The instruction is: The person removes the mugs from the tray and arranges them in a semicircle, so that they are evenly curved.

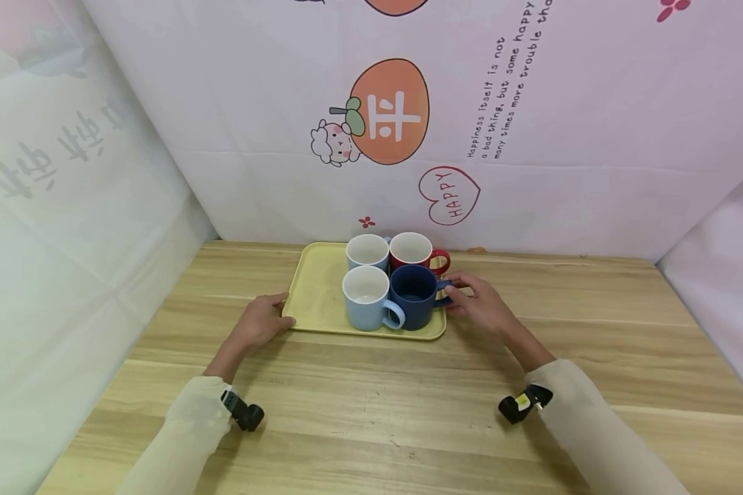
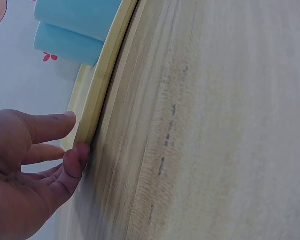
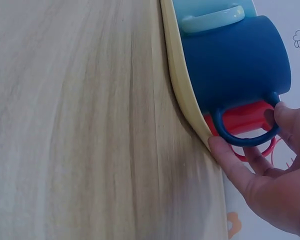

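Two ends covered: the left grip (image 1: 256, 321) pinches the left end of the yellow tray (image 1: 312, 295), thumb above the rim. The right grip (image 1: 479, 306) touches the opposite end, right at the handle of the navy mug (image 1: 416, 313); whether it clasps either, I can't tell. Tray's between them on the worktop (image 1: 371, 412), with the near light-blue mug (image 1: 364, 309), far light-blue mug (image 1: 367, 249) and red mug (image 1: 411, 249) upright aboard.

Two light blue mugs (image 1: 360, 313), one dark blue mug (image 1: 411, 313) and one red mug (image 1: 411, 249) total four. Handles (image 3: 244, 142): four, one per mug. Tray (image 1: 316, 292): one. Table (image 1: 371, 412): one. One left hand (image 1: 261, 320) and one right hand (image 1: 479, 306) total two. Sleeves (image 1: 594, 426): two. Wrist cameras (image 1: 250, 416): two. Printed heart (image 1: 450, 196): one.
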A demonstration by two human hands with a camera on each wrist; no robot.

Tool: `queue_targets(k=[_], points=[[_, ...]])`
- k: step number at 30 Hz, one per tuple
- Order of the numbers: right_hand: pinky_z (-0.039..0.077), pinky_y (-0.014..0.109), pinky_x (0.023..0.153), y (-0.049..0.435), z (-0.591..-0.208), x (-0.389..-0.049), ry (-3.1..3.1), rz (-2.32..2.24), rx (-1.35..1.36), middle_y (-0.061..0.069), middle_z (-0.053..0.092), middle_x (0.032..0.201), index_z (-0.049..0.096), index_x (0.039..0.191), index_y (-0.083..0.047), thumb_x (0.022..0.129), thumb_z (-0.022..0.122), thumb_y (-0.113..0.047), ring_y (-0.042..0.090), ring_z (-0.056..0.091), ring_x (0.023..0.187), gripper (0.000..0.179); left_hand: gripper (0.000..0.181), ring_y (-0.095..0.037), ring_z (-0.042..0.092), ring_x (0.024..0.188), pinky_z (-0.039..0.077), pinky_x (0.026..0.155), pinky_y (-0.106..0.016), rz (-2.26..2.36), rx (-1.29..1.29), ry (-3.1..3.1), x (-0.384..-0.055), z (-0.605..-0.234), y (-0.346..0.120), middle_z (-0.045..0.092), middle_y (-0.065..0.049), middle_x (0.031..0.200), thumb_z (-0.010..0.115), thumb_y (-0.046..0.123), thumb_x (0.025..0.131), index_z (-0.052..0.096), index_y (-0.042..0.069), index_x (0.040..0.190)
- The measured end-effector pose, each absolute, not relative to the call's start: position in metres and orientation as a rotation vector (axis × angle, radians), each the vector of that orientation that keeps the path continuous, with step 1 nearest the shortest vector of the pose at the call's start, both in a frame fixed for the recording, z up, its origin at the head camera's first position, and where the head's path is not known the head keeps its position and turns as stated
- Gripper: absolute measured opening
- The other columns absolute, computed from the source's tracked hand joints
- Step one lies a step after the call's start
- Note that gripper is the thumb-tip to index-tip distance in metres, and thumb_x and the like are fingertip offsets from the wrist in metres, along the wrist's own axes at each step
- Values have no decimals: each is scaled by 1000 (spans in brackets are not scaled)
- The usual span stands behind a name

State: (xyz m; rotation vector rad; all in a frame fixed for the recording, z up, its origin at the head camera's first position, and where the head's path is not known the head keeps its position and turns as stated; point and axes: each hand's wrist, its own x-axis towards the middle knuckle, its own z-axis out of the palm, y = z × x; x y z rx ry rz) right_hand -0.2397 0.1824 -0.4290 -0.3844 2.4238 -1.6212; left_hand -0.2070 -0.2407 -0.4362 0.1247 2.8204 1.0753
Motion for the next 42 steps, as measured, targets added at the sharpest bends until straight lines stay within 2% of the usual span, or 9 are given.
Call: queue_targets(k=[9,15,22,26,36,42], points=[[51,46,90,181,-430,-240,2370,-1700,-356,28,48,127,53,131,7,107,49,-12,44,59,112,31,61,-42,49,127,35,106,-54,1095,128,2815,-207,-437,-241,64,-26,123,69,8,92,44,-13,143],[51,47,90,181,-430,-240,2362,-1717,-362,27,49,127,54,130,7,107,49,-12,42,58,111,31,61,-40,51,124,36,105,-54,1108,131,2817,-207,-438,-241,65,-24,121,70,7,91,45,-10,144],[51,46,89,181,-432,-240,2343,-1771,-353,30,49,126,55,128,9,106,51,-10,41,60,107,30,63,-42,52,122,36,104,-55,1062,174,2853,-208,-438,-241,66,-25,118,71,5,88,45,-12,143],[51,44,89,181,-433,-238,2355,-1773,-319,28,49,127,55,128,8,106,51,-10,40,58,109,29,64,-42,52,122,37,104,-55,1043,162,2851,-208,-438,-241,65,-25,118,71,6,88,44,-12,144],[50,44,91,184,-435,-232,2341,-1823,-269,26,45,124,54,129,9,106,51,-10,39,57,109,30,66,-47,40,133,32,108,-56,1005,130,2835,-208,-437,-242,54,-32,134,70,9,91,41,-12,146],[50,45,90,185,-435,-231,2317,-1857,-273,23,44,118,54,127,10,105,51,-10,36,57,106,30,66,-47,37,135,29,109,-57,1004,131,2835,-208,-438,-243,54,-32,134,70,10,91,40,-11,146]])
